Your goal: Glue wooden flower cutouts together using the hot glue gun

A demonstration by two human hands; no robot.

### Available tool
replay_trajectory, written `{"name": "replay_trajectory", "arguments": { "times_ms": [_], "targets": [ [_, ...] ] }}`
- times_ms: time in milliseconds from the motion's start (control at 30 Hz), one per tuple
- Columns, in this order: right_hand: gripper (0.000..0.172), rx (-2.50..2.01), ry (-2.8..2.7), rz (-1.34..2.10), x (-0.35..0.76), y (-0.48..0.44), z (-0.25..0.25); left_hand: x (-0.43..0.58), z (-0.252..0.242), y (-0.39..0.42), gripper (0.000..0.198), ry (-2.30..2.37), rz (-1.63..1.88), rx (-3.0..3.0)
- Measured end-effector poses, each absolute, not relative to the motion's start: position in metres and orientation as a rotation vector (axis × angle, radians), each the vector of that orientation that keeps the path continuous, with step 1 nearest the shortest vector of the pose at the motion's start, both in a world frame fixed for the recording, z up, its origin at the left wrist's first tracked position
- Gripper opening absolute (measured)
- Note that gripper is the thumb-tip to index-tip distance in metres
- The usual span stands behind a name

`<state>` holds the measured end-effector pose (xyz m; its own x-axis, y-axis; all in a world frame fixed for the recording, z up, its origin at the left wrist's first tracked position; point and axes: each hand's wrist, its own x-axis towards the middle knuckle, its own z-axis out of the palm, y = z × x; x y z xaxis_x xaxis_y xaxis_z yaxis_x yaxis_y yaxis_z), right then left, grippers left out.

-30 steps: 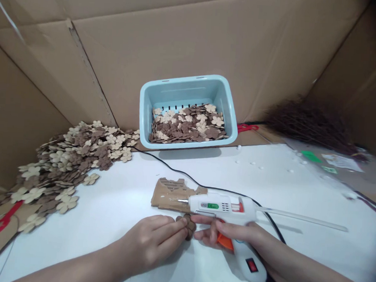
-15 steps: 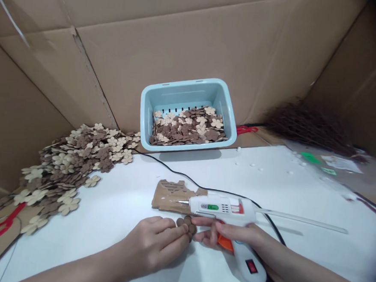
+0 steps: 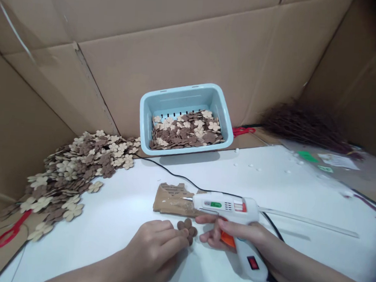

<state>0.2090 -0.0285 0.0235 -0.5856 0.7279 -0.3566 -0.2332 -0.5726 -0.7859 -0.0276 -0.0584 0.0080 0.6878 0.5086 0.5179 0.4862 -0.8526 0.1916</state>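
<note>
Between the fingertips of my left hand (image 3: pixel 157 250) is a brown flower cutout (image 3: pixel 188 229), its petals showing to the right of the fingers. My right hand (image 3: pixel 229 234) is closed round the handle of a white hot glue gun (image 3: pixel 227 205) with an orange trigger, and a long clear glue stick (image 3: pixel 311 222) sticks out of its back. The gun's metal nozzle points left over a torn piece of cardboard (image 3: pixel 167 205) with glue marks on it. My right fingertips are close to the flower's right side, a small gap apart.
A light blue basket (image 3: pixel 145 125) holding brown and cream flower cutouts stands at the back. More cutouts are heaped in a pile (image 3: pixel 86 162) at left, by red scissors (image 3: pixel 10 234). A black cord (image 3: pixel 173 172) crosses the white board. Dark twigs (image 3: pixel 308 128) lie back right.
My right hand and the glue gun have shifted slightly right, so a gap shows between the right fingertips and the flower. More of the flower is visible. The whole view has tilted a little.
</note>
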Motion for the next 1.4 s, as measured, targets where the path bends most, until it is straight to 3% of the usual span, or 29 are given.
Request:
{"name": "replay_trajectory", "arguments": {
  "times_ms": [167, 467, 867, 1200, 1400],
  "targets": [
    [0.029, -0.91, -0.973, 2.152, 0.216, -0.025, 0.025, -0.026, 0.014, -0.064, 0.02, 0.984, 1.088, 2.442],
    [0.029, -0.884, -0.978, 2.156, 0.221, -0.021, 0.02, -0.022, 0.025, -0.072, 0.025, 1.284, 0.701, 2.327],
    [0.027, -0.906, -0.965, 2.106, 0.222, -0.019, 0.022, -0.021, 0.008, -0.072, 0.014, 1.04, 0.833, 1.707],
    [0.026, -0.851, -0.948, 2.137, 0.227, -0.01, 0.009, -0.017, 0.008, -0.07, 0.036, 0.887, 0.98, 1.03],
    [0.028, -0.904, -0.953, 2.139, 0.228, -0.008, 0.007, -0.02, 0.004, -0.069, 0.033, 0.843, 1.009, 1.019]
  ]
}}
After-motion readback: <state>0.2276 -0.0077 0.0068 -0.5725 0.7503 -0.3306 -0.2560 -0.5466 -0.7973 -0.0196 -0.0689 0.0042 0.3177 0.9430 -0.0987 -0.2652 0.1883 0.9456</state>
